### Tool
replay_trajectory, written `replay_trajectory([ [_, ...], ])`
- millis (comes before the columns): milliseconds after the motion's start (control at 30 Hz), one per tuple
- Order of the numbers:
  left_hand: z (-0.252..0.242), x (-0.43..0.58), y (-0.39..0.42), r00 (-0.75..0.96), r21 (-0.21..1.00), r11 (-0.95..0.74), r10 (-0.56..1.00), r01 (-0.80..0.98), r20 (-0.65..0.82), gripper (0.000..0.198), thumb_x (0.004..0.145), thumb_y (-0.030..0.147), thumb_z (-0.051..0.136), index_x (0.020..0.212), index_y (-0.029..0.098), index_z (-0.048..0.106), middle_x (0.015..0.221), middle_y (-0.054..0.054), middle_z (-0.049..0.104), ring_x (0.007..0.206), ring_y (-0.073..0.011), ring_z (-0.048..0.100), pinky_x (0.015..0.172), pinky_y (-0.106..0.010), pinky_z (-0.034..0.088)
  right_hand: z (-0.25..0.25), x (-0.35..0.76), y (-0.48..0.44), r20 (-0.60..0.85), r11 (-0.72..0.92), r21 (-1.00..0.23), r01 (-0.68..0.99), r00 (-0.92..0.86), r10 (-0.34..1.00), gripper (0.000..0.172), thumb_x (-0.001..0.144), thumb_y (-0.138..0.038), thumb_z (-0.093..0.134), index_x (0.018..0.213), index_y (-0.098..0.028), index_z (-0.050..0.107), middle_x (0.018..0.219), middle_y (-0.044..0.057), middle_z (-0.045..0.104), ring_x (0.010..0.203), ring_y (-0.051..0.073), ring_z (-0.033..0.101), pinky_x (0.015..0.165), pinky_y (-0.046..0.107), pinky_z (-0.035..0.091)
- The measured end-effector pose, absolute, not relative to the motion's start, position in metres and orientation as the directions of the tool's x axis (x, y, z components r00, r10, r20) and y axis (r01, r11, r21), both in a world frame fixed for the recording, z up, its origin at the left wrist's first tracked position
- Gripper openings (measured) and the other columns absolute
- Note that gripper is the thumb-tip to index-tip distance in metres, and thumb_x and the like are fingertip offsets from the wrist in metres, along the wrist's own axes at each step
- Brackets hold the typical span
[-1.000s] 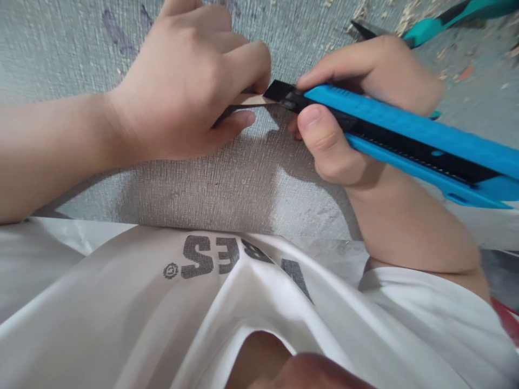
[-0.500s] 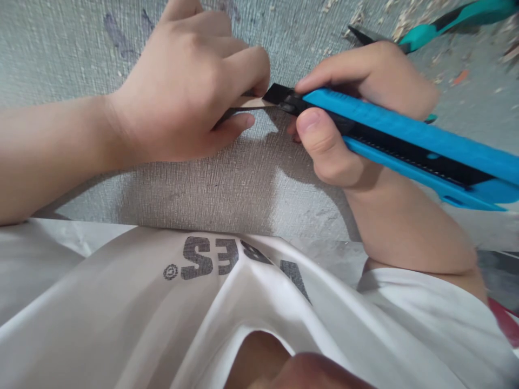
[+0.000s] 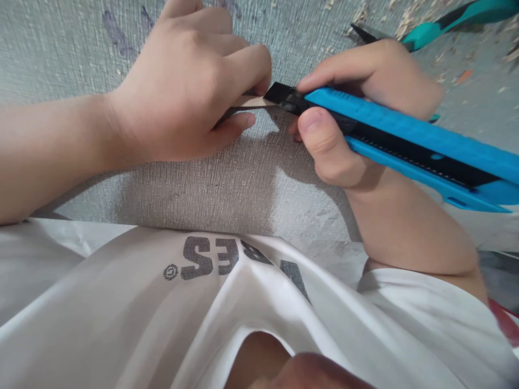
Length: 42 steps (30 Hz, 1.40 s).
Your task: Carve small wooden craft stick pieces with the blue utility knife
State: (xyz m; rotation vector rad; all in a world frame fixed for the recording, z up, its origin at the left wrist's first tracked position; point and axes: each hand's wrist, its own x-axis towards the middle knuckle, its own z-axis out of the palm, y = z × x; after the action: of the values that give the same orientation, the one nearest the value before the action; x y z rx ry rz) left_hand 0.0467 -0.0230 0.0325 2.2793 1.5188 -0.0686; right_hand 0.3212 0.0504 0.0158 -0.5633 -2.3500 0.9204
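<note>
A blue utility knife point(image 3: 405, 135) with a black blade slants across the right side, and my right hand point(image 3: 344, 146) is closed around its front half. Thumb and index finger grip it close behind the blade. My left hand point(image 3: 198, 92) is closed, fingers curled, over a thin pale strip point(image 3: 251, 101) that looks like wood. Only a short length of the strip shows, between thumb and index finger; the palm hides the rest. The blade's black tip meets the visible end of the strip, beside the left index knuckle.
Pliers with teal handles point(image 3: 458, 27) lie beyond my right hand, among pale shavings point(image 3: 409, 19). The grey textured tabletop point(image 3: 203, 194) has purple smudges point(image 3: 119, 35) at the upper left. An orange scrap point(image 3: 464, 76) lies at the right.
Very little differs. My right hand and the knife have shifted slightly to the right; my left hand still holds the strip in nearly the same place.
</note>
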Motion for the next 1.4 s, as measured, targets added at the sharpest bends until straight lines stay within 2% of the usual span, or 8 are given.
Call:
replay_trajectory([
  [233,0.035,0.051,-0.021,0.361,0.242,-0.291,0.869,0.926,-0.337,0.055,0.119,0.056,0.042,0.161,0.023,0.055,0.135,-0.003,0.064,0.167,-0.0528,0.066,0.132,-0.096,0.05,0.02,0.323,0.05,0.309,0.679,-0.7,0.22,-0.764,0.566,0.036,0.122,-0.051,0.061,0.136,-0.033,0.089,0.114,-0.008,0.084,0.097,0.005,0.076,0.093,0.02,0.064],
  [567,0.032,0.046,-0.023,0.401,0.306,-0.326,0.887,0.894,-0.229,0.074,0.12,0.069,0.017,0.151,0.017,0.059,0.123,0.0,0.06,0.166,-0.0433,0.069,0.132,-0.083,0.048,0.016,0.327,0.051,0.302,0.668,-0.715,0.206,-0.77,0.562,0.035,0.121,-0.047,0.063,0.142,-0.031,0.086,0.116,-0.009,0.085,0.093,0.003,0.072,0.09,0.019,0.062],
  [733,0.029,0.043,-0.024,0.412,0.302,-0.341,0.886,0.89,-0.214,0.07,0.121,0.068,0.02,0.153,0.019,0.058,0.126,-0.001,0.064,0.166,-0.044,0.07,0.131,-0.087,0.051,0.016,0.327,0.051,0.304,0.679,-0.7,0.221,-0.768,0.563,0.037,0.121,-0.049,0.061,0.142,-0.034,0.087,0.116,-0.008,0.086,0.094,0.005,0.074,0.091,0.022,0.064],
  [900,0.024,0.038,-0.027,0.445,0.351,-0.375,0.884,0.858,-0.142,0.077,0.121,0.074,0.019,0.153,0.016,0.061,0.123,-0.002,0.063,0.166,-0.0446,0.069,0.13,-0.089,0.051,0.016,0.327,0.05,0.291,0.668,-0.703,0.243,-0.759,0.582,0.037,0.12,-0.052,0.064,0.141,-0.034,0.088,0.117,-0.007,0.087,0.094,0.006,0.075,0.09,0.021,0.066],
  [1167,0.027,0.043,-0.025,0.418,0.333,-0.339,0.886,0.88,-0.203,0.075,0.12,0.072,0.022,0.155,0.019,0.06,0.126,-0.003,0.063,0.167,-0.0492,0.068,0.131,-0.091,0.05,0.014,0.329,0.051,0.304,0.673,-0.701,0.237,-0.754,0.582,0.037,0.12,-0.051,0.063,0.145,-0.036,0.086,0.116,-0.007,0.085,0.095,0.007,0.075,0.091,0.022,0.066],
  [1400,0.032,0.047,-0.022,0.394,0.3,-0.314,0.883,0.901,-0.256,0.07,0.118,0.066,0.025,0.153,0.017,0.06,0.128,-0.003,0.064,0.167,-0.0483,0.068,0.131,-0.089,0.049,0.015,0.33,0.051,0.297,0.666,-0.711,0.225,-0.763,0.574,0.035,0.121,-0.047,0.064,0.142,-0.03,0.086,0.12,-0.008,0.087,0.097,0.003,0.075,0.095,0.018,0.063],
])
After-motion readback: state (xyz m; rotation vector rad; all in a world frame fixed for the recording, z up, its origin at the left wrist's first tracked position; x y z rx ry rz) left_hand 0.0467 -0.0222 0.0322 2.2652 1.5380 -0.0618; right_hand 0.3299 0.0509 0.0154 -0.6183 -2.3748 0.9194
